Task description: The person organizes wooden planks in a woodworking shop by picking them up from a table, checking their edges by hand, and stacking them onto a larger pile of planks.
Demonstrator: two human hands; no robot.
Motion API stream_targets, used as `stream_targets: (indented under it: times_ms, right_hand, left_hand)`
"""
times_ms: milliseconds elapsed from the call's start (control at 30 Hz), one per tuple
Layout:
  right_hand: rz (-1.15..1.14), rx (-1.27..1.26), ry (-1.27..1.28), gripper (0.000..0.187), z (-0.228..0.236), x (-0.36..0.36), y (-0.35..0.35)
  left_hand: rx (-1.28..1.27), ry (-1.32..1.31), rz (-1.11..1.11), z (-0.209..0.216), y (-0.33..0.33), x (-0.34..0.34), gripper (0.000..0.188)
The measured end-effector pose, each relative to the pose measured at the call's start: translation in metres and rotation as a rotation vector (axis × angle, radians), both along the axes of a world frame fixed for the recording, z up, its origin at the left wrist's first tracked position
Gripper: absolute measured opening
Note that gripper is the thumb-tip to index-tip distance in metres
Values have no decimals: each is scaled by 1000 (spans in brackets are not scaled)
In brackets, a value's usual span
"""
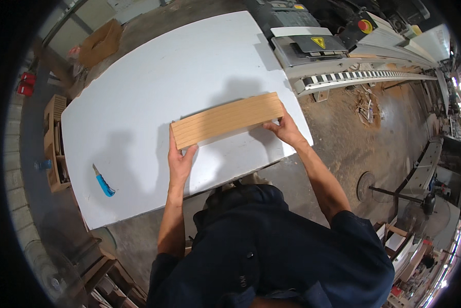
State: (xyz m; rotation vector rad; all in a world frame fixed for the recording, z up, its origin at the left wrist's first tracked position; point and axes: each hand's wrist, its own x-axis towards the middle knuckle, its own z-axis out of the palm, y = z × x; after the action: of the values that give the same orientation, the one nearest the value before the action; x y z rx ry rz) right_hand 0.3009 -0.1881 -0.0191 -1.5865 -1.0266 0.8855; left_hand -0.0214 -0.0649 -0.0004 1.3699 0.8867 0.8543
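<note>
Between my two hands is a light brown wooden board [226, 119] with straight grain lines along its length. Its right end sits a little farther from me than its left. My left hand [180, 156] grips the left end, thumb at the near edge and fingers mostly hidden behind. At the other end my right hand [286, 131] holds on, its thumb along the near lower edge. Beneath is a white tabletop [153, 72], on which the board throws a shadow. A utility knife [105, 185] with a blue handle lies at the table's left, away from both hands.
Beyond the table's right edge stands a grey machine [312, 46] with a red stop button [365, 26] and a toothed track [369, 77]. Wood scraps [366, 108] litter the floor there. A cardboard box [101, 43] is at the far left, wooden shelving [55, 143] below it.
</note>
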Motion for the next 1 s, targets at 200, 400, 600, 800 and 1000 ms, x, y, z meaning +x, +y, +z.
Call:
stream_targets:
  times_ms: [200,400,600,800,1000]
  right_hand:
    - [-26,-70,-180,95,2,12,-4]
    - [40,-84,-23,77,-4,7,2]
    - [153,-43,-160,54,-21,29,-1]
    - [253,-63,-238,52,-7,34,14]
    - [560,-220,-180,48,14,27,38]
  left_hand:
    - [178,92,-7,-8,10,-9,84]
    - [210,206,50,-23,-3,-23,82]
    - [132,122,79,-24,-1,-21,87]
    - [97,-95,231,-39,-34,-23,88]
    - [82,25,639,-6,-173,-50,88]
